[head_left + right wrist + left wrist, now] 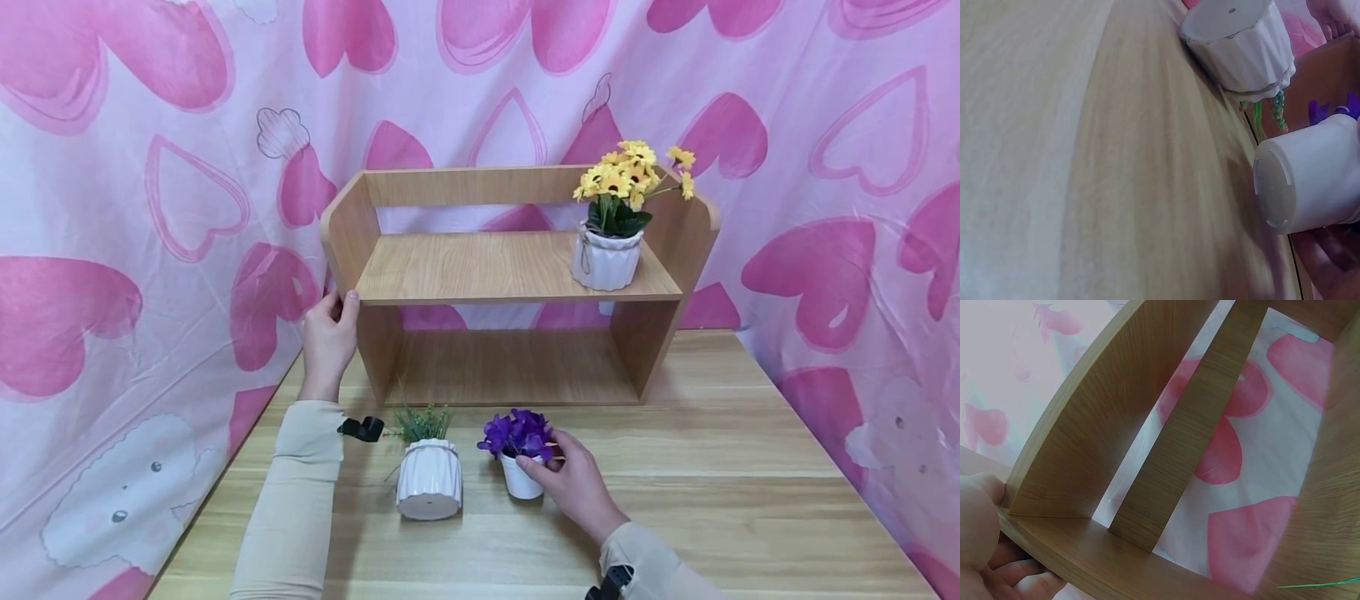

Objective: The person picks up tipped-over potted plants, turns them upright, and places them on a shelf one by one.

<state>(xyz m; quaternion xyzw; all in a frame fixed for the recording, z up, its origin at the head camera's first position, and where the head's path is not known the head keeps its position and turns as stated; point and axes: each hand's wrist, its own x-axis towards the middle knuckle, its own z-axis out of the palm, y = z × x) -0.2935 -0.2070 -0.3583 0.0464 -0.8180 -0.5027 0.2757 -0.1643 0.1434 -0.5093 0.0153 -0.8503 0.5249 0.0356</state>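
My left hand (330, 337) grips the left side panel of a two-tier wooden shelf (480, 287), thumb at the front edge by the middle board. In the left wrist view its fingers (1038, 587) curl under the panel's edge. With my right hand (573, 483) I hold a small white pot of purple flowers (519, 477), thumb and fingers around its right side. The pot's smooth base faces the camera in the right wrist view. Between my arms, a white ribbed pot with a green plant (429, 479) lies tipped over, its base toward me and its leaves toward the shelf.
A white pot of yellow flowers (609, 254) stands on the right end of the shelf's middle board. The shelf sits at the back of the wooden table (750, 500). Behind and beside it hangs a pink heart-patterned curtain (187, 333).
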